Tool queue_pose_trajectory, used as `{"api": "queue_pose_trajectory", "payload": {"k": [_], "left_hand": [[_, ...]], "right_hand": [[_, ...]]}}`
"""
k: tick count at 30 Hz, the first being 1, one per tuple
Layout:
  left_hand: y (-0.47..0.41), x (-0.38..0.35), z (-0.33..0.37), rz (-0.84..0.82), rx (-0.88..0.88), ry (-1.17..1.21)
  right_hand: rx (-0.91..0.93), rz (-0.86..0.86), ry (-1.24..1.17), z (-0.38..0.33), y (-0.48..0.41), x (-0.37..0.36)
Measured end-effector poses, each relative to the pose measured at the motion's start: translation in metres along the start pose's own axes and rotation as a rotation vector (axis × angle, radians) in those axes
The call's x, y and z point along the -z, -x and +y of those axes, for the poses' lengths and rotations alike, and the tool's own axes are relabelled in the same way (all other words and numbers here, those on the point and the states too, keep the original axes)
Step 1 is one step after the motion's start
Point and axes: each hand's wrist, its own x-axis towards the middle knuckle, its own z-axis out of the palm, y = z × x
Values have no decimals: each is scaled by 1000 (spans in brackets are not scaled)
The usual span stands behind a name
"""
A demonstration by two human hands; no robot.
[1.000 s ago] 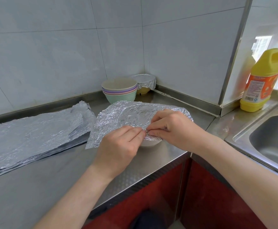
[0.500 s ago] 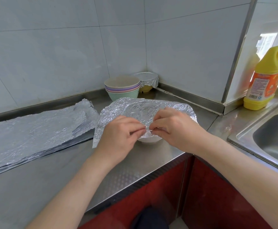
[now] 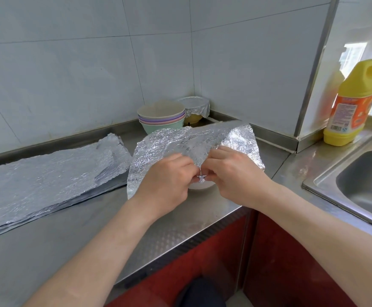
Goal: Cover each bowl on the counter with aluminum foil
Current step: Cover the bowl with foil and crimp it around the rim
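Nearest the camera, red cabinet fronts [image 3: 269, 262] stand below the front edge of the stainless-steel surface [image 3: 87, 235]. Over that edge the left hand [image 3: 166, 185] and the right hand [image 3: 238, 177] meet knuckle to knuckle at the near side of a small white bowl [image 3: 200, 187], which stands on the surface close to its front edge. Each grip is narrow, with fingertips and thumb pinching the near edge of a crinkled sheet of aluminium foil [image 3: 176, 145] into a small twisted fold at the bowl's rim. The sheet drapes over the bowl and hides all but its near lower wall. The sheet's far right corner stands lifted, and its left side hangs down to the surface. Just beside it on the left lies a flat pile of loose foil sheets [image 3: 47, 180]. To the right, a stainless-steel sink [image 3: 362, 189] is set into the surface. Farther back, in the corner of the grey tiled walls [image 3: 70, 63], stands an uncovered stack of pastel bowls [image 3: 161, 118], cream on top, then purple, pink and green. Close on its right is a yellow bowl wrapped over its top with foil [image 3: 197, 106]. At far right a yellow plastic bottle with an orange label [image 3: 353, 103] stands behind the sink.
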Motion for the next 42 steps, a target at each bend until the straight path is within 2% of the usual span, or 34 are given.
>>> {"api": "queue_pose_trajectory", "payload": {"k": [8, 15, 19, 27, 33, 38, 42], "left_hand": [[-10, 4, 21, -17, 21, 92], [-10, 26, 21, 25, 212, 322], [-4, 31, 10, -62, 289, 342], [0, 28, 14, -57, 233, 402], [-2, 14, 17, -37, 87, 194], [-3, 0, 30, -44, -48, 1], [-7, -3, 35, -12, 8, 89]], "right_hand": [[-141, -167, -132, 8, 9, 32], [-192, -101, -250, 1, 11, 38], [-188, -113, -218, -4, 10, 30], [10, -8, -4, -3, 16, 16], [75, 6, -6, 8, 20, 14], [37, -39, -81, 15, 28, 20], [-95, -70, -195, 19, 29, 33]]}}
